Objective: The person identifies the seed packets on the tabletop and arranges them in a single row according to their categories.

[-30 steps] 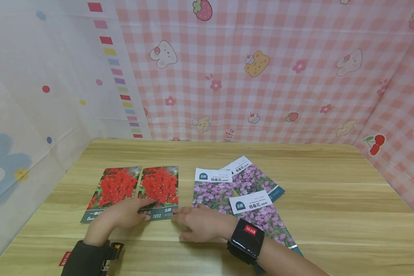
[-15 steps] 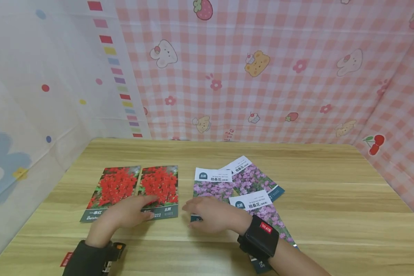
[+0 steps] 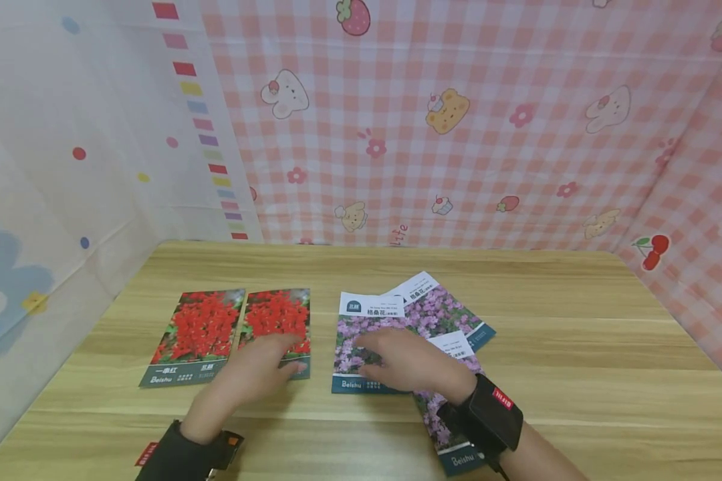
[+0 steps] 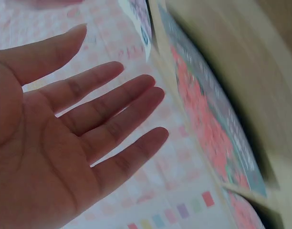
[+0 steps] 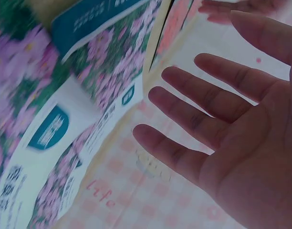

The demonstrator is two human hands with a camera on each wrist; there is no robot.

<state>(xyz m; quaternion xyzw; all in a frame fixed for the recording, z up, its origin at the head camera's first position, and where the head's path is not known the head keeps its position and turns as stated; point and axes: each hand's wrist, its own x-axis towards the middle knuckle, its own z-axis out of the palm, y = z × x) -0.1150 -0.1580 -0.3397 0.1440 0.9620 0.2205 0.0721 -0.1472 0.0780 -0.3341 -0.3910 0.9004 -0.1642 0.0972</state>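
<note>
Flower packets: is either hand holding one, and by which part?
Nothing is held: the left hand is open over a red-flower packet, the right hand open over purple-flower packets.

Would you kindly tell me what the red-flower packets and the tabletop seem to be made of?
The red-flower packets: probably coated paper or thin film, smooth, judging by their flat, crisply printed faces. The tabletop: wood or wood-look laminate, satin-looking, with streaky grain; I cannot tell which.
</note>
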